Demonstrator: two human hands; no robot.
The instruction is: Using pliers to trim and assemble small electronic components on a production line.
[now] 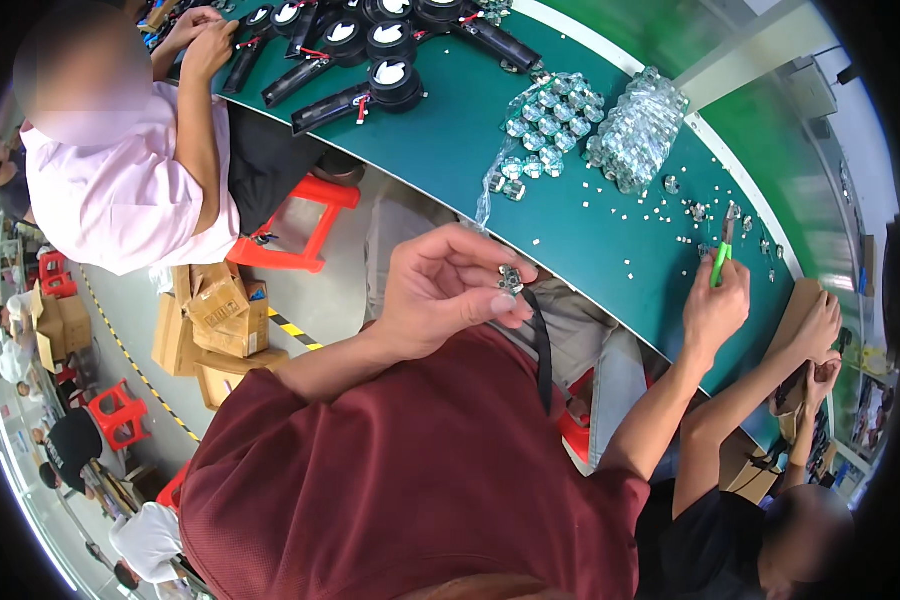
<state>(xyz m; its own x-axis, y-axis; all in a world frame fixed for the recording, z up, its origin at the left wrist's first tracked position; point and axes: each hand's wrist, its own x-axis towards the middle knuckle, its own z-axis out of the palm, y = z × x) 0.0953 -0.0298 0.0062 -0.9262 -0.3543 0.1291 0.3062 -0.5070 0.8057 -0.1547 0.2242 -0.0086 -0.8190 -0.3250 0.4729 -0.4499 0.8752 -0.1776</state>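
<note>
Beside the green tabletop (430, 150), we find the component (511, 279) partly hidden by the left hand (442, 290); over the tabletop, the right hand (718, 305) partly covers the pliers (722, 262).

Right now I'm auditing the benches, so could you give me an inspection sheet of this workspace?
Surface: green tabletop with a pale edge strip along its far side.
Job's things: a small metallic part and a green-handled tool.
Clutter: tiny pale pieces scattered at the right; similar-looking parts in clear plastic.
Hands: left hand pinches the part; right hand grips the tool.
Cables: short red leads on the black handled devices.
Surroundings: co-workers on both sides; a red stool and cardboard boxes at left.
</note>
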